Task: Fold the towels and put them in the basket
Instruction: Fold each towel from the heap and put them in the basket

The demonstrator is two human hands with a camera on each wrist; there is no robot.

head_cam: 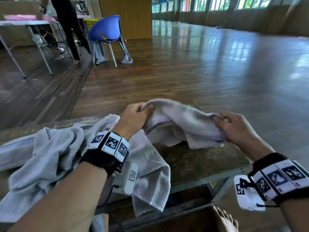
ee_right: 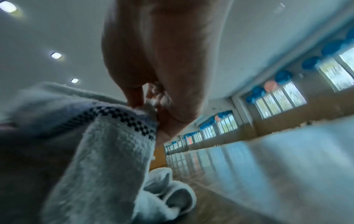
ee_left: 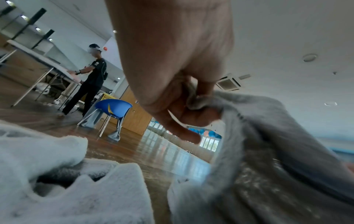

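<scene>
Box [head_cam: 192, 218]: dark, open-topped, seen at the bottom edge below the table [head_cam: 192, 163]; a bare foot [head_cam: 225, 220] is seen just beside it

Pile [head_cam: 41, 148]: grey towels heaped on the table's left part, under the left forearm; one corner is draped over the near edge

Towel [head_cam: 180, 118]: grey, with a dark checked band, held up above the table between both hands; its lower folds are touching the tabletop

Left hand [head_cam: 133, 118]: fingers curled, the towel's left edge is pinched between thumb and fingers

Right hand [head_cam: 234, 126]: the towel's right edge, near the checked band, is gripped between thumb and fingers

Floor [head_cam: 200, 67]: polished wood, beyond the table

Chair [head_cam: 107, 30]: blue, metal-legged, with grey cloth draped over it to the floor

Basket [head_cam: 89, 23]: yellow, partly hidden behind the chair, well apart from the towel

Person [head_cam: 66, 22]: in dark clothes, standing at a folding table [head_cam: 25, 22] at far left, on which a pink cloth is laid
</scene>
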